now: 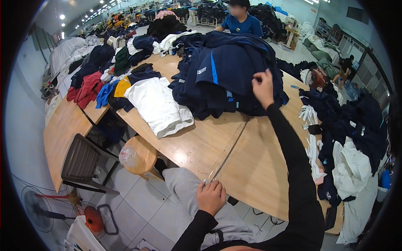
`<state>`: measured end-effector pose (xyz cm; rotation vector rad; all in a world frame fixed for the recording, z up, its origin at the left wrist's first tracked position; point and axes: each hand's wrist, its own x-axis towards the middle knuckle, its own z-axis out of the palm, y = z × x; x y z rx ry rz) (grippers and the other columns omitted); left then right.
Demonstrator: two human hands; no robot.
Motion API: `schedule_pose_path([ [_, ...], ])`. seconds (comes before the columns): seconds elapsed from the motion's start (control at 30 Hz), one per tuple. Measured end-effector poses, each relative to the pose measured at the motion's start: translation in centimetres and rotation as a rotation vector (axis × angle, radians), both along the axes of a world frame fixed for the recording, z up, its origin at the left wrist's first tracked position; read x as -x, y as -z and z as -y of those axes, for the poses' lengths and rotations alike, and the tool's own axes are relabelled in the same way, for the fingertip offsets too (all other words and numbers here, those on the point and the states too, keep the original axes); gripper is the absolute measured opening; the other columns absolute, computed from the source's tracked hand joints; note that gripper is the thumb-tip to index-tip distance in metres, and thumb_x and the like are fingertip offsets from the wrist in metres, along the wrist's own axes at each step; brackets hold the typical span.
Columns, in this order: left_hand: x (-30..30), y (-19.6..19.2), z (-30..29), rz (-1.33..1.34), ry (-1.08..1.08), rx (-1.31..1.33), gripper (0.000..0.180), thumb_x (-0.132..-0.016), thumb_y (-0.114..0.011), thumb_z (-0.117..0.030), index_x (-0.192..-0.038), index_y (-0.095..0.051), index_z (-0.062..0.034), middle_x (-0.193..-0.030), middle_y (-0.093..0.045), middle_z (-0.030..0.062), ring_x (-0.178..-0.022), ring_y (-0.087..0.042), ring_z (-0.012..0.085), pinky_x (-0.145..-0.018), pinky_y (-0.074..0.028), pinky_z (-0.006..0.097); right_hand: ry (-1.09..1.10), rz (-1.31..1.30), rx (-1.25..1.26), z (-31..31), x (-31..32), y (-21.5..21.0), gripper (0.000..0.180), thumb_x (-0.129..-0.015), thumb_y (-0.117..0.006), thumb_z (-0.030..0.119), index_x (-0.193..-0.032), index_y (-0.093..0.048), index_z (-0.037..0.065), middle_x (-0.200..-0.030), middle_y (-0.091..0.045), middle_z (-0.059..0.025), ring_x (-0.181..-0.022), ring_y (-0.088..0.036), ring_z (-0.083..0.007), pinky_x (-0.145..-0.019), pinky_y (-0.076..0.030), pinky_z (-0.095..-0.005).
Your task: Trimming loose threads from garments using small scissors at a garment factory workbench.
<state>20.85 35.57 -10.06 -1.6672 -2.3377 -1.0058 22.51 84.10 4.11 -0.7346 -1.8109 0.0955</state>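
My right hand (263, 88) reaches out in a black sleeve and pinches the near edge of a big heap of navy garments (226, 71) with blue stripes, piled on the wooden table (234, 159). My left hand (211, 195) rests curled at the table's near edge, over my grey trouser leg; whether it holds anything I cannot tell. A long thin clear strip (228, 152) lies on the tabletop from the left hand toward the heap.
A folded white garment (157, 106) lies left of the heap. More dark and white clothes (351, 142) crowd the table's right end. A round wooden stool (140, 154), a grey chair (83, 163) and a floor fan (37, 205) stand at left. A person in a blue shirt (243, 23) sits across.
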Motion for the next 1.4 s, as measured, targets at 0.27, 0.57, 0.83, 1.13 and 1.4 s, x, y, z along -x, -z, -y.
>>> schedule_pose_path([
  [0.27,0.2,1.6,0.3,0.019,0.074,0.192,0.030,-0.095,-0.075,-0.040,-0.115,-0.075,-0.0172,-0.114,-0.078,-0.0060,-0.108,-0.074,0.0111,-0.103,-0.047,0.039,-0.055,-0.059,0.427,-16.1,-1.9,-6.0,0.033,-0.098,-0.066,0.013,-0.124,-0.078,-0.002,-0.107,-0.074,-0.0123,-0.084,-0.072,-0.0198,-0.059,-0.057,-0.0320],
  [0.57,0.8,1.3,1.0,0.040,0.047,0.334,0.041,-0.099,-0.071,-0.043,-0.124,-0.073,-0.0109,-0.124,-0.078,-0.0002,-0.126,-0.070,0.0120,-0.112,-0.044,0.044,-0.124,-0.190,0.357,-8.4,4.8,-6.0,0.024,-0.103,-0.070,0.015,-0.124,-0.072,0.002,-0.113,-0.075,-0.0098,-0.100,-0.071,-0.0208,-0.092,-0.054,-0.0343],
  [0.83,0.7,0.7,0.6,0.023,0.071,0.345,0.040,-0.100,-0.070,-0.043,-0.122,-0.073,-0.0099,-0.126,-0.078,-0.0004,-0.125,-0.070,0.0118,-0.112,-0.044,0.044,-0.481,0.035,0.403,11.5,-1.6,-1.5,0.011,-0.101,-0.059,0.001,-0.110,-0.067,0.003,-0.099,-0.066,-0.0016,-0.090,-0.060,-0.0112,-0.083,-0.049,-0.0276],
  [1.13,-0.1,-1.1,1.9,0.057,-0.121,0.180,0.093,-0.082,-0.086,-0.036,-0.163,-0.047,-0.0105,-0.171,-0.038,0.0198,-0.154,-0.043,0.0339,-0.121,-0.039,0.047,-0.682,0.035,1.122,33.9,-14.1,4.9,0.013,-0.090,-0.069,-0.003,-0.099,-0.075,0.004,-0.088,-0.067,0.0025,-0.076,-0.058,-0.0052,-0.068,-0.043,-0.0219],
  [1.4,0.0,-2.3,3.1,-0.030,0.023,0.272,0.073,-0.080,-0.085,-0.024,-0.148,-0.058,-0.0228,-0.176,-0.031,0.0163,-0.164,-0.026,0.0367,-0.127,-0.028,0.054,-0.594,0.022,0.999,35.3,-14.6,-2.0,0.013,-0.093,-0.070,-0.004,-0.101,-0.076,0.003,-0.086,-0.068,0.0042,-0.074,-0.057,-0.0046,-0.065,-0.043,-0.0233],
])
